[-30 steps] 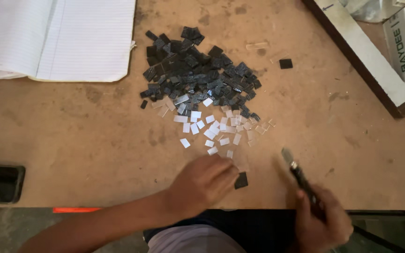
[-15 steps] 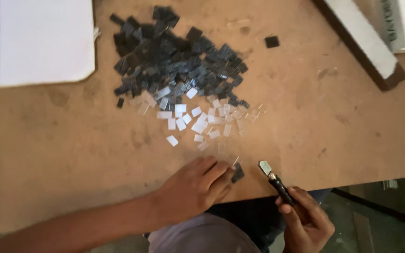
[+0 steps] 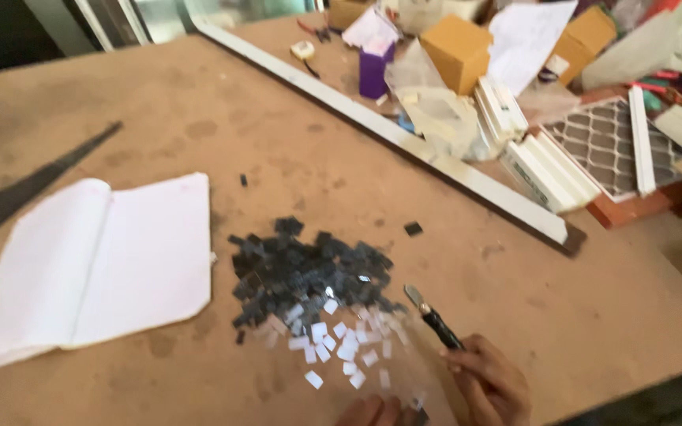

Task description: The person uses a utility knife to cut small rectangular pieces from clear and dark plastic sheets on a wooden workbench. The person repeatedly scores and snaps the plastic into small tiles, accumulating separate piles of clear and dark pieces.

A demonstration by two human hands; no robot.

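My right hand (image 3: pixel 489 385) is at the bottom edge, gripping a black-handled cutting tool (image 3: pixel 433 318) whose metal tip points up-left toward the pile. My left hand (image 3: pixel 372 412) shows only its knuckles at the bottom edge, resting on the table by a small dark piece; what it holds is hidden. Just above both hands lies a heap of small dark square tiles (image 3: pixel 301 268), and several white square pieces (image 3: pixel 339 347) are scattered at its near side.
An open white notebook (image 3: pixel 96 264) lies left of the pile. A long white-edged bar (image 3: pixel 404 138) runs diagonally across the brown table (image 3: pixel 159 110). Boxes, papers, white strips and a lattice panel (image 3: pixel 609 142) crowd the far right. Single dark tiles (image 3: pixel 413 229) lie apart.
The camera has tilted up and swung, so the far clutter and the long bar now show. Both hands have slid to the bottom edge; the left one is almost out of view.
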